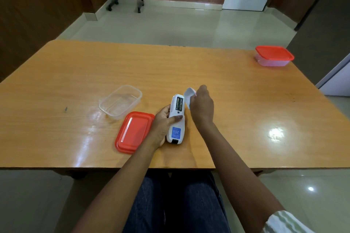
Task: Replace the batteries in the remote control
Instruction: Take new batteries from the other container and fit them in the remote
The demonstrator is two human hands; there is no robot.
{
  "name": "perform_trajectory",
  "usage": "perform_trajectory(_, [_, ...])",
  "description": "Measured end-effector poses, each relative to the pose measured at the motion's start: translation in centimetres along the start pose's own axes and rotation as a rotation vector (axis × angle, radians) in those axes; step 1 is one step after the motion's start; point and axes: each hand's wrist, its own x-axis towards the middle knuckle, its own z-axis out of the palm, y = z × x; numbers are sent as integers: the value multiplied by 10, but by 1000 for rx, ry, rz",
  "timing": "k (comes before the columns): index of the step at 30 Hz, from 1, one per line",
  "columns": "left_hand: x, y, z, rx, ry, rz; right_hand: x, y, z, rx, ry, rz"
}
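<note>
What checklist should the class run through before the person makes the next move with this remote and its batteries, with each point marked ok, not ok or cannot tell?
1. Remote held steady, back side up, by the left hand: ok.
2. Battery cover off the compartment and held in the right hand: ok.
3. Two batteries seated and exposed in the compartment: ok.
4. Whether these are the old or the new batteries: cannot tell.
5. Open clear container free to take parts, its red lid lying beside it: ok.
6. Contents of the closed container at the far right: cannot tell.
</note>
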Motion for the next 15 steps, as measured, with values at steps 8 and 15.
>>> perform_trajectory(8, [-1, 4, -3, 64, 4, 25, -33, -10, 19, -233, -150, -386])
perform_trajectory(15, [-1, 4, -5, -35, -56, -13, -6, -8, 0, 121, -144, -118])
